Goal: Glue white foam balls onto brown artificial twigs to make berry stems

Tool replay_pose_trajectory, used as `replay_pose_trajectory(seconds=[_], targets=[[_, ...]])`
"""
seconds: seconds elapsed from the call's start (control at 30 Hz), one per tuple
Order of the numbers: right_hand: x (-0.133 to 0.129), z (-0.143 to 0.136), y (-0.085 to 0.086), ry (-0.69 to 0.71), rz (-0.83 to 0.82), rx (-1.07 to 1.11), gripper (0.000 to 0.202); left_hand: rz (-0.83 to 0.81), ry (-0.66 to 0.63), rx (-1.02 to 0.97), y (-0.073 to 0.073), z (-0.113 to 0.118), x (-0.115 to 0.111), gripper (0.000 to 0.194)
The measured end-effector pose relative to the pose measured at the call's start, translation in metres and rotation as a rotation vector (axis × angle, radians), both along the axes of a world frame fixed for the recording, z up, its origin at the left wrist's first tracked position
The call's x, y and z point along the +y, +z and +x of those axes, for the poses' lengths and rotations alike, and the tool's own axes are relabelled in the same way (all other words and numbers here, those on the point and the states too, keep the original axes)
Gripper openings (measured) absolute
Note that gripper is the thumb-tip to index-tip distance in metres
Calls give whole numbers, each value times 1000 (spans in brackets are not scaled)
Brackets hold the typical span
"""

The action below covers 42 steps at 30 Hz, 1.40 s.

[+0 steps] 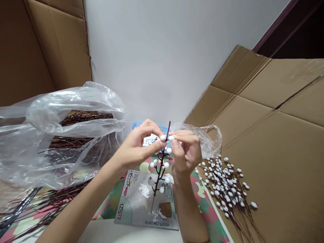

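Observation:
My left hand (141, 145) pinches a white berry (163, 138) between thumb and index finger, close to the top of a dark brown artificial twig (160, 173). Facing it, my right hand (186, 152) is closed with thumb and finger on another white berry (171, 138) at the twig's other side. The twig stands nearly upright between both hands, with several white berries on its short side branches lower down. Whether the pinched berries are fixed to the twig, I cannot tell. Behind my hands, a blue tray (137, 124) of small white berries is partly hidden.
A grey printed glue-gun card (136, 216) with white residue lies under the twig. At right is a bunch of white-berried stems (225, 189) against cardboard (283, 162). A clear plastic bag (65, 96) with bare brown twigs is at left; another clear bag (214, 138) lies behind.

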State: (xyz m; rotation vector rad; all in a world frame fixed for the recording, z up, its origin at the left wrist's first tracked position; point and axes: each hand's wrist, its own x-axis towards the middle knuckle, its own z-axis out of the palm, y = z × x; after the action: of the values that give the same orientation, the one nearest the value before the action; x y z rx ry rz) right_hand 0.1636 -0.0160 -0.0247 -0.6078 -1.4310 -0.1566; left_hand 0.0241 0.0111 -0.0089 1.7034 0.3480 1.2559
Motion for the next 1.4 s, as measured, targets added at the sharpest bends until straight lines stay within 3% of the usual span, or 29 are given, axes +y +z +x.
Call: replay_pose_trajectory(seconds=[0.23,0.33,0.43,0.63,0.77,1.03,1.2,1.27,1.4], targets=[[-2,-1,3,-40,11,65,15,92,9,35,1,-5,2,10],[-4,2,7,-62,49,107,15,118,14,30,1,-7,2,21],[-8,7,12,-108,69,133,14,76,-3,-2,3,-8,1,30],[-10,13,18,-142,81,163,13,-2,-28,-43,4,-8,0,28],[-10,14,16,-102,79,178,15,-46,-19,-126,5,-6,-1,13],[-13,6,11,133,-80,201,13,-107,92,-172,0,-6,2,43],[-16,1,10,196,-159,204,12,-68,-3,-186,1,-8,1,16],[-15,0,8,196,-156,173,13,-52,-41,-184,3,-9,-2,22],[-11,0,4,150,-102,81,16,-16,44,-93,7,-8,-10,15]])
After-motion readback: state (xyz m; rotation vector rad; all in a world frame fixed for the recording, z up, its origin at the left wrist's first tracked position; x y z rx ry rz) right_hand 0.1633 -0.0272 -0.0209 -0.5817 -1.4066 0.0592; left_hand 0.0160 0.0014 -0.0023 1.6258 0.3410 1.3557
